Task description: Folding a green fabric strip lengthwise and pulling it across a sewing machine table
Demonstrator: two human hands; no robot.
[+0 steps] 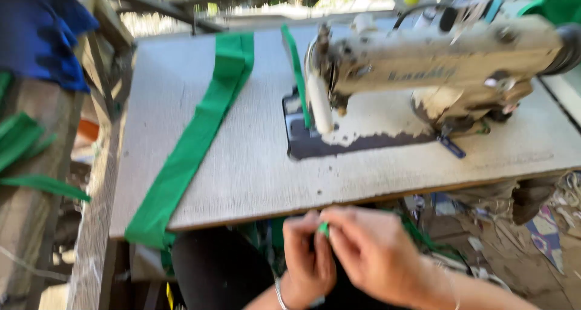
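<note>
Pinching a small bit of green fabric (324, 228) between them, both hands (339, 255) meet just below the near edge of the bench (254, 165). The left hand (307, 258) is curled nearly closed on the piece, and the right hand (372, 252) closes its fingertips on the same scrap from the other side. A long green strip (193, 140) lies diagonally across the bench and hangs over its front edge, well apart from the hands. A narrower green band (296, 74) runs under the head of the old cream sewing machine (423, 68). Blue cloth (42, 32) sits at far left. The view is blurred, so finer detail is hard to tell. A likely risk: the scrap is tiny and gripped only at fingertips, so it could slip and drop among the clutter underneath. The overhanging strip could also slide off if brushed.
</note>
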